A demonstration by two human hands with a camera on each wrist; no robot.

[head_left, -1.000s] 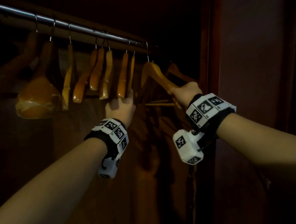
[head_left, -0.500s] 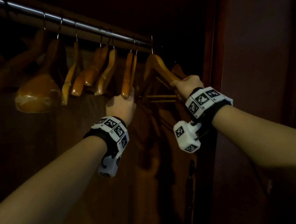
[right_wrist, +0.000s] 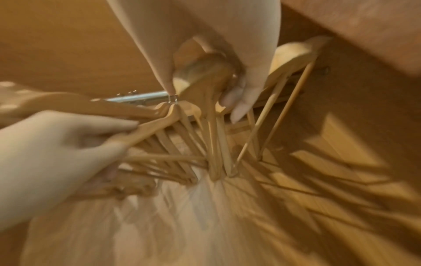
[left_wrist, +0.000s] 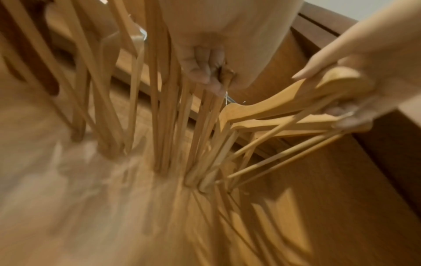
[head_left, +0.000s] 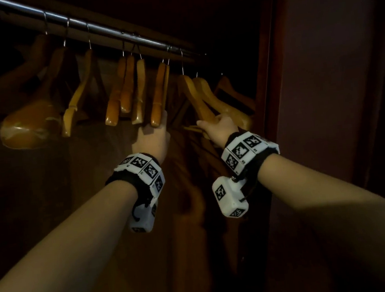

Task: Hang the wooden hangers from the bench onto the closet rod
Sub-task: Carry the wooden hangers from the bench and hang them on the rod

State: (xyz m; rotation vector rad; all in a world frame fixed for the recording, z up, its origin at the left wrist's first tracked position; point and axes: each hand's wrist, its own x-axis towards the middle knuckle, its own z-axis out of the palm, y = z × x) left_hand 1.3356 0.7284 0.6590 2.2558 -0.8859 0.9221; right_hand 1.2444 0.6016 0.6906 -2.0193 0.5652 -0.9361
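A metal closet rod [head_left: 103, 28] slants down from upper left toward the right, with several wooden hangers hooked on it. My left hand [head_left: 152, 138] reaches up to the lower tip of one hanger [head_left: 157, 94]. The left wrist view shows its fingers [left_wrist: 200, 68] curled round that tip. My right hand [head_left: 218, 125] grips the near arms of two hangers [head_left: 195, 95] at the rod's right end. Their hooks reach up to the rod. In the right wrist view its fingers [right_wrist: 237, 100] wrap round the wood, with the rod [right_wrist: 136, 98] just behind.
The closet's side frame [head_left: 273, 89] stands close on the right of my right hand. One more hanger [head_left: 228, 87] hangs between them. A broad rounded hanger [head_left: 28, 127] hangs at the left. The closet's wooden back panel [left_wrist: 296, 207] lies behind the hangers.
My right hand has shifted a little left with its hangers, closer to my left hand. My left hand has stayed at the hanger's tip. The rod sits lower in the view.
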